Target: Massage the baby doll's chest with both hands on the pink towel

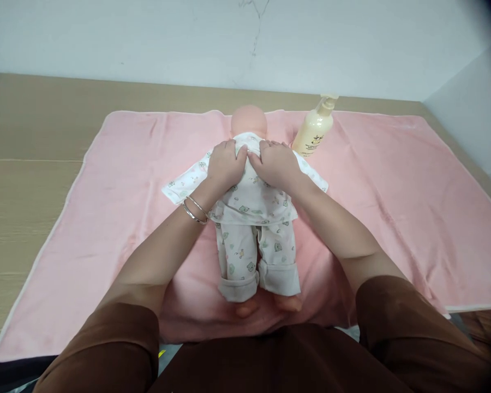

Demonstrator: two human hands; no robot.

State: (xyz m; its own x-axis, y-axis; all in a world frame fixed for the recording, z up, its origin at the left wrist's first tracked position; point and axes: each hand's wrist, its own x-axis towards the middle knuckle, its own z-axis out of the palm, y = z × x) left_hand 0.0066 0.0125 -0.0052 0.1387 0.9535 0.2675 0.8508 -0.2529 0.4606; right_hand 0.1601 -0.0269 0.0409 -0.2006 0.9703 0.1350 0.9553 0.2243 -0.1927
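Note:
A baby doll point(249, 121) lies lengthwise before me, its bald head away from me and no face showing. It wears a white printed shirt point(253, 202) and matching trousers point(239, 254) with cuffs turned up; bare feet stick out below. My left hand point(228, 162) rests on the left side of the doll's upper back, thumb apart and pointing toward the head. On the right side, my right hand point(278, 162) lies the same way, its thumb close to the other. The fingers of both hands drape over the shoulders, with their tips partly hidden.
Under the doll spreads a pink blanket point(126, 180) with pale edging, over a wooden table point(20, 131). A cream pump bottle point(314, 128) stands beyond my right hand, beside the doll's sleeve. A white wall point(167, 43) rises behind the table.

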